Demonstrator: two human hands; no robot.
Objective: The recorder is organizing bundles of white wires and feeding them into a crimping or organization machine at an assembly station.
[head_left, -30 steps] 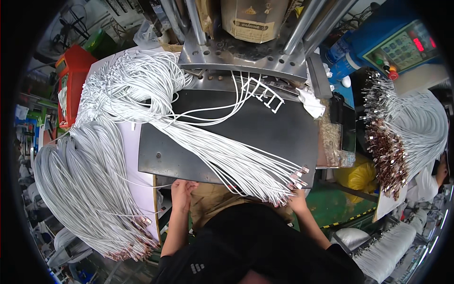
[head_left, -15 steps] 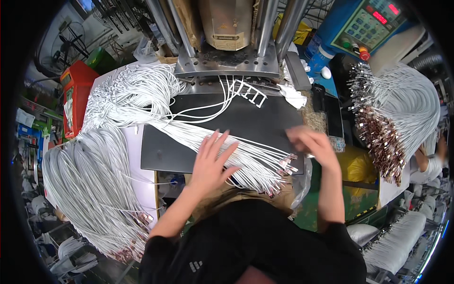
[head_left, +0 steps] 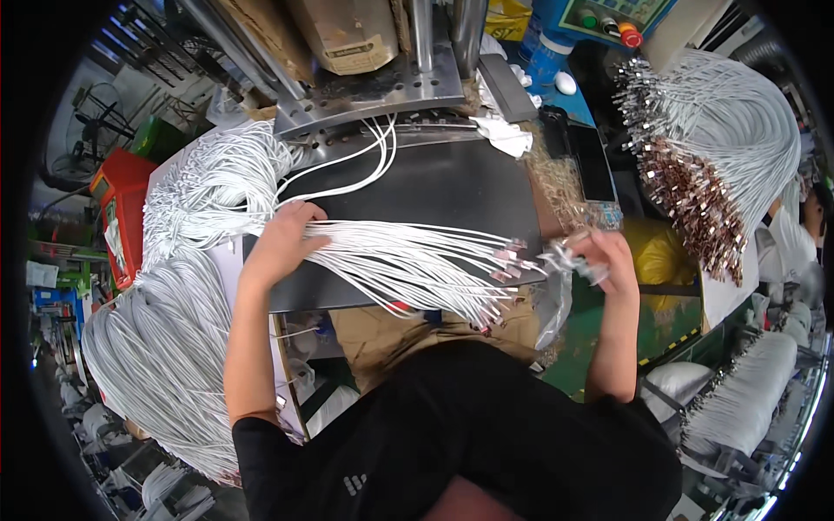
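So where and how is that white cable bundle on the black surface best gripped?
Probably the gathered left part of the white cable bundle, over the top from the near side, where the left hand is: cables lie close together there, but fan out toward the connector ends.

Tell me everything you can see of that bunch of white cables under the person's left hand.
The bunch of white cables is many thin, smooth, plastic-looking strands, gathered at the left and fanning out to the right. The small tips look silvery and coppery, and end unevenly. It lies slanting across the black tabletop, with its lower strands jutting past the near edge. The left hand lies over the gathered part; whether its fingers close underneath is hidden.
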